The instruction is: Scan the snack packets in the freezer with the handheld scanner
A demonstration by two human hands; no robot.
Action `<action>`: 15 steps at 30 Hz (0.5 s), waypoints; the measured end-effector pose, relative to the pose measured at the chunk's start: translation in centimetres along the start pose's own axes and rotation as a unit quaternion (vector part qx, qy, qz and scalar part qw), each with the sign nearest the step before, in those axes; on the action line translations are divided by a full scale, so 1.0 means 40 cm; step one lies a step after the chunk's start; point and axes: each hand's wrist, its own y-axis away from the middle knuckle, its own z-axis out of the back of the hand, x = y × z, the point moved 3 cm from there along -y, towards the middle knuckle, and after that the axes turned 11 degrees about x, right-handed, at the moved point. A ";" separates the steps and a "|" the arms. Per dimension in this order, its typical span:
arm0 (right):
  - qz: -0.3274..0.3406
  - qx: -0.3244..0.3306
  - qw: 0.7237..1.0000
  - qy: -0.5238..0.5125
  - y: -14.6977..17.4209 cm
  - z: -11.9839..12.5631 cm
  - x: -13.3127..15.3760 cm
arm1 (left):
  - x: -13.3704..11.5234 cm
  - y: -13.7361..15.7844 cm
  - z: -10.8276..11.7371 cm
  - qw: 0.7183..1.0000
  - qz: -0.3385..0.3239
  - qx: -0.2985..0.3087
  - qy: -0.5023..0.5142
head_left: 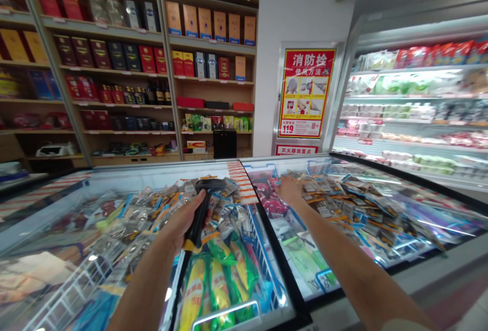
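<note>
My left hand (185, 219) is wrapped round the black handle of what looks like a handheld barcode scanner (209, 184), black with yellow trim low on the grip. It is held above the left freezer, over small packaged goods and green-and-yellow bags of corn (213, 285) in a wire basket. My right arm stretches into the right freezer. There my right hand (290, 189) is at the pink packets (267, 196) near the back wall; its fingertips are mostly hidden, so its grip is unclear. Beside it lies a heap of brown-and-orange packets (343, 199).
A black-edged divider (274, 239) separates the two freezers. White wire basket walls (76, 285) stand inside the left one. Behind are wooden shelves (211, 84) of boxed goods and a red-and-yellow fire hydrant poster (308, 92). A lit refrigerated display (415, 99) stands at the right.
</note>
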 end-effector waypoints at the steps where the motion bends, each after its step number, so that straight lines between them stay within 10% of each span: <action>1: 0.020 0.005 1.000 -0.016 0.003 0.003 0.027 | -0.004 0.002 0.003 1.000 -0.003 -0.003 0.002; 10: 0.209 0.047 0.969 -0.125 0.042 -0.041 0.323 | -0.010 0.003 0.012 1.000 -0.027 0.009 0.009; 15: 0.326 0.046 0.935 -0.134 0.062 -0.078 0.368 | -0.011 0.002 0.014 1.000 -0.014 0.004 0.007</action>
